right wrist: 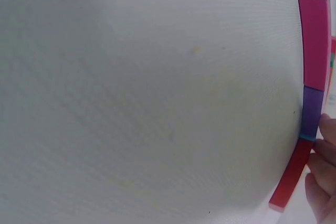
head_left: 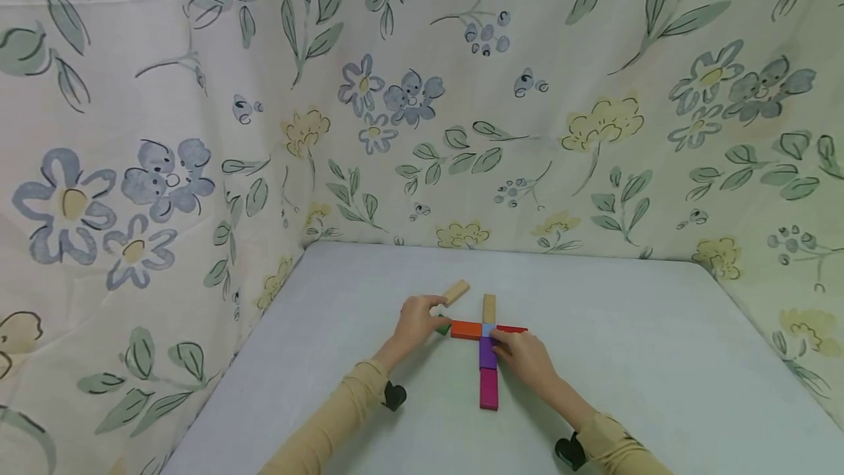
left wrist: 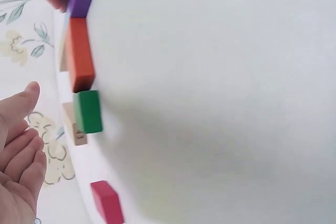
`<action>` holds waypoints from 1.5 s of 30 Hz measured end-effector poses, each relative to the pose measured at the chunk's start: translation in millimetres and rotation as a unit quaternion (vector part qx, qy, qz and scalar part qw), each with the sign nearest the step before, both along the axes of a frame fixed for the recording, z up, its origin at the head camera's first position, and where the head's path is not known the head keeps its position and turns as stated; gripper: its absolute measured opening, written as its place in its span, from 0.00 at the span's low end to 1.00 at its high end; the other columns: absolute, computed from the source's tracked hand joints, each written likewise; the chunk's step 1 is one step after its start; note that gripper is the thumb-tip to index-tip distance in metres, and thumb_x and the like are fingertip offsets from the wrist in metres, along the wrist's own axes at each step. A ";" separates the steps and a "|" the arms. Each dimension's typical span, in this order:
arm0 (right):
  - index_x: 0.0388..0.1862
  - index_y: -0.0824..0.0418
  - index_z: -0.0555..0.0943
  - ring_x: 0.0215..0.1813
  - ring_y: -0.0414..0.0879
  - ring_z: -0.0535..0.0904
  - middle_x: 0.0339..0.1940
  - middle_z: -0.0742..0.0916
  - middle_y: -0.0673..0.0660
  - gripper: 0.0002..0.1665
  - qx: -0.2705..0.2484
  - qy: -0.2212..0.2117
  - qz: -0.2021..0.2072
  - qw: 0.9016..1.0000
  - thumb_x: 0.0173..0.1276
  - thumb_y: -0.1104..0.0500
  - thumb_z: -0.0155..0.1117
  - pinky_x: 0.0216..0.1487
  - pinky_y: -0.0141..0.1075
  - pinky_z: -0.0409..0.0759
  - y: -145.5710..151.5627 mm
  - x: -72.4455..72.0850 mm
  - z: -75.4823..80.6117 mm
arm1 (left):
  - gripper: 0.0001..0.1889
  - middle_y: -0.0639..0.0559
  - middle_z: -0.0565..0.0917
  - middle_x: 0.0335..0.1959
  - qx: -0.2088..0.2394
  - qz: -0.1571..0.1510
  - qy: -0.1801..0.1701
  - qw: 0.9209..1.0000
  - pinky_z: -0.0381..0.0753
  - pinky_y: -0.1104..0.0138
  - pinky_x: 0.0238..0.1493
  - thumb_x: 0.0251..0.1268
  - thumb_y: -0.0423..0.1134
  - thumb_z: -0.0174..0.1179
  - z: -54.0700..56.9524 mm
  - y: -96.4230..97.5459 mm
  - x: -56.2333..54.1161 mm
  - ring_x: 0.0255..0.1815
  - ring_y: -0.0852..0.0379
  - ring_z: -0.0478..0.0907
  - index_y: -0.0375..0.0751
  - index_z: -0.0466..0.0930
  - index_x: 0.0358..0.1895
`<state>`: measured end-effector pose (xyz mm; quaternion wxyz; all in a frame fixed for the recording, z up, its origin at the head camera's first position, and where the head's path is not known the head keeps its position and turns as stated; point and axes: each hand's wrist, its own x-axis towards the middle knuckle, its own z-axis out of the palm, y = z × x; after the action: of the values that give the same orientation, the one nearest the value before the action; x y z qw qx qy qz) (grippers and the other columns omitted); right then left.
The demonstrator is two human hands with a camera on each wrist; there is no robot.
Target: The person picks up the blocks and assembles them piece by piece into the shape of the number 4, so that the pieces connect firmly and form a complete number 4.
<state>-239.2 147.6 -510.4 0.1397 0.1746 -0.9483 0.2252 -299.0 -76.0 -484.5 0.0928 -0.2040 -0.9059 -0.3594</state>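
My left hand (head_left: 417, 321) is held just left of the green block (left wrist: 88, 111), thumb apart from the relaxed fingers, with nothing in its grasp. The green block adjoins the left end of an orange block (head_left: 466, 330). With its fingertips my right hand (head_left: 525, 358) touches the arrangement around the light blue block (head_left: 489, 329) and the purple block (head_left: 487, 353). A magenta block (head_left: 489, 389) continues the line towards me. A red block (right wrist: 292, 176) extends to the right, partly behind the right hand, and a plain wooden block (head_left: 489, 308) extends away from the centre.
A loose wooden block (head_left: 456, 292) lies at an angle beyond the left hand. In the left wrist view, a pinkish-red block (left wrist: 107, 202) lies apart from the row. The white table (head_left: 659, 358) meets floral cloth (head_left: 461, 94) at its back and sides.
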 end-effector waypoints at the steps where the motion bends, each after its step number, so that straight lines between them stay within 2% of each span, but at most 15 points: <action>1: 0.42 0.62 0.86 0.31 0.42 0.83 0.34 0.89 0.55 0.14 -0.001 -0.001 -0.001 1.000 0.54 0.65 0.71 0.34 0.35 0.82 -0.1 -0.1 0.3 | 0.21 0.42 0.85 0.48 -0.002 -0.001 0.002 1.000 0.79 0.56 0.50 0.50 0.36 0.71 3.1 0.4 -2.1 0.51 0.47 0.81 0.34 0.83 0.49; 6: 0.42 0.62 0.86 0.30 0.41 0.82 0.33 0.89 0.55 0.14 0.002 0.000 -0.004 1.000 0.54 0.65 0.71 0.32 0.32 0.80 -0.2 -0.5 1.4 | 0.22 0.43 0.84 0.51 -0.015 -0.007 -0.004 1.000 0.78 0.56 0.54 0.53 0.37 0.70 19.2 1.4 -12.6 0.54 0.48 0.80 0.34 0.81 0.53; 10: 0.42 0.62 0.86 0.31 0.42 0.83 0.34 0.89 0.55 0.14 0.002 0.003 -0.002 1.000 0.54 0.65 0.71 0.33 0.33 0.81 0.4 -1.0 0.6 | 0.22 0.43 0.83 0.52 -0.025 -0.014 -0.012 1.000 0.78 0.56 0.54 0.54 0.37 0.69 31.0 0.8 -23.3 0.54 0.47 0.80 0.36 0.81 0.54; 17: 0.42 0.63 0.86 0.32 0.43 0.83 0.34 0.90 0.55 0.14 -0.001 0.008 0.005 1.000 0.54 0.65 0.71 0.34 0.35 0.82 0.2 0.3 0.4 | 0.22 0.43 0.83 0.54 -0.041 -0.040 -0.027 0.998 0.78 0.55 0.54 0.56 0.38 0.67 48.2 -3.5 -45.4 0.54 0.44 0.79 0.37 0.79 0.56; 22: 0.42 0.63 0.86 0.30 0.41 0.82 0.34 0.90 0.55 0.14 -0.003 0.008 0.007 1.000 0.54 0.65 0.71 0.33 0.31 0.80 0.4 0.6 -0.4 | 0.23 0.43 0.81 0.57 -0.060 -0.049 -0.047 0.996 0.77 0.57 0.57 0.57 0.38 0.67 57.3 -5.1 -59.1 0.58 0.46 0.77 0.38 0.78 0.58; 26: 0.42 0.62 0.86 0.30 0.40 0.82 0.34 0.90 0.55 0.14 -0.002 0.010 0.005 1.000 0.54 0.65 0.71 0.32 0.30 0.80 0.8 0.3 -0.8 | 0.23 0.44 0.81 0.57 -0.073 -0.051 -0.073 0.993 0.76 0.57 0.58 0.57 0.36 0.67 51.8 -5.8 -66.7 0.59 0.47 0.77 0.39 0.78 0.58; 32: 0.41 0.62 0.86 0.30 0.42 0.83 0.33 0.90 0.55 0.14 0.001 0.015 0.003 1.000 0.54 0.65 0.71 0.33 0.32 0.81 0.7 0.3 -0.4 | 0.23 0.42 0.81 0.56 -0.111 -0.059 -0.106 0.986 0.73 0.55 0.60 0.57 0.34 0.66 30.9 -6.5 -71.9 0.58 0.46 0.76 0.35 0.78 0.58; 36: 0.41 0.62 0.86 0.31 0.42 0.84 0.33 0.90 0.55 0.14 -0.002 0.015 0.006 1.000 0.54 0.65 0.71 0.33 0.32 0.81 0.1 0.9 0.0 | 0.22 0.41 0.82 0.54 -0.134 -0.064 -0.102 0.984 0.72 0.54 0.60 0.57 0.34 0.66 21.1 -5.8 -73.3 0.56 0.45 0.77 0.34 0.78 0.56; 45: 0.43 0.63 0.86 0.33 0.42 0.84 0.35 0.90 0.55 0.15 0.002 0.003 -0.002 1.000 0.55 0.65 0.71 0.35 0.33 0.82 0.6 -0.3 -1.4 | 0.20 0.43 0.84 0.51 -0.148 -0.054 -0.102 0.982 0.76 0.57 0.56 0.54 0.33 0.68 8.4 -1.4 -70.8 0.53 0.48 0.79 0.35 0.81 0.53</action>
<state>-239.5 148.2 -511.8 0.1425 0.1739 -0.9487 0.2223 -369.8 -77.4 -476.1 -0.0509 -0.2265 -0.9414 -0.2448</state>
